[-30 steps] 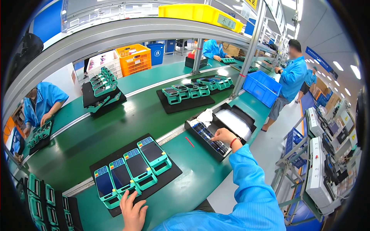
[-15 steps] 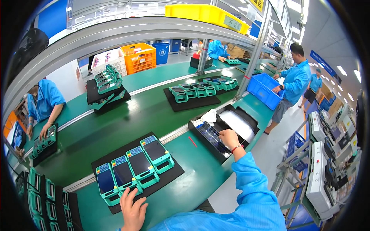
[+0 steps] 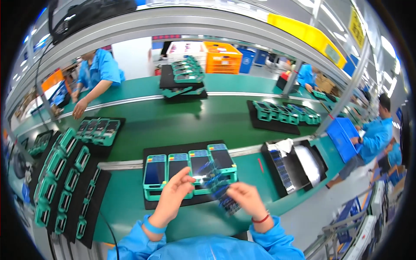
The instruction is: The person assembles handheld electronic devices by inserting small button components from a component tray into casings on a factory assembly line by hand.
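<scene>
My right hand (image 3: 249, 200) pinches a see-through plastic sheet with dark blue patches (image 3: 224, 197), blurred by motion, in front of me. Beside the sheet's left side my left hand (image 3: 174, 194) is raised, fingers apart and holding nothing. Behind both hands, several card payment terminals (image 3: 155, 170) in green holders stand in a row on a black mat (image 3: 173, 148). The sheet and my left hand cover parts of the middle terminals. To the right is a black box (image 3: 291, 164) with more blue-patched sheets (image 3: 281, 170) inside.
Black racks of green holders (image 3: 55, 168) stand at the left. A red stick (image 3: 260, 165) lies left of the black box. More terminals sit on mats (image 3: 273, 125) across the green bench. Co-workers in blue stand around; one is near a blue crate (image 3: 342, 138) at the right.
My right hand has come from the black box to the middle, now with a blue-patched sheet. My left hand has risen from the terminals' front edge. The view has swung left.
</scene>
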The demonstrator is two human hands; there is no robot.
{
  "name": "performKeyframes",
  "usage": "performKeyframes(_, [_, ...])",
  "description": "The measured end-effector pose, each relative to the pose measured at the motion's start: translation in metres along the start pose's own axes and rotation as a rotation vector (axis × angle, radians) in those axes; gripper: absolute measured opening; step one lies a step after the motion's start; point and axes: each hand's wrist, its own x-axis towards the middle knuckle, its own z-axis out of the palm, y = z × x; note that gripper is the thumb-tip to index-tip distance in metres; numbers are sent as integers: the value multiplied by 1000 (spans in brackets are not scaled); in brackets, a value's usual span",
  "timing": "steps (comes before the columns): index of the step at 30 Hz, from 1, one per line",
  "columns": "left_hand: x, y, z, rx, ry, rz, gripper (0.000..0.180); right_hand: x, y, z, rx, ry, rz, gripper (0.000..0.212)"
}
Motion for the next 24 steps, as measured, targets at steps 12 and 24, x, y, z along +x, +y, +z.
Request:
performKeyframes(12, [-28,2,-9,538,-111,166,16,30,8,44,-43,-589,131,24])
performKeyframes(24, [-37,12,-22,259,-290,-290,15,11,-29,56,-734,-627,-750,16])
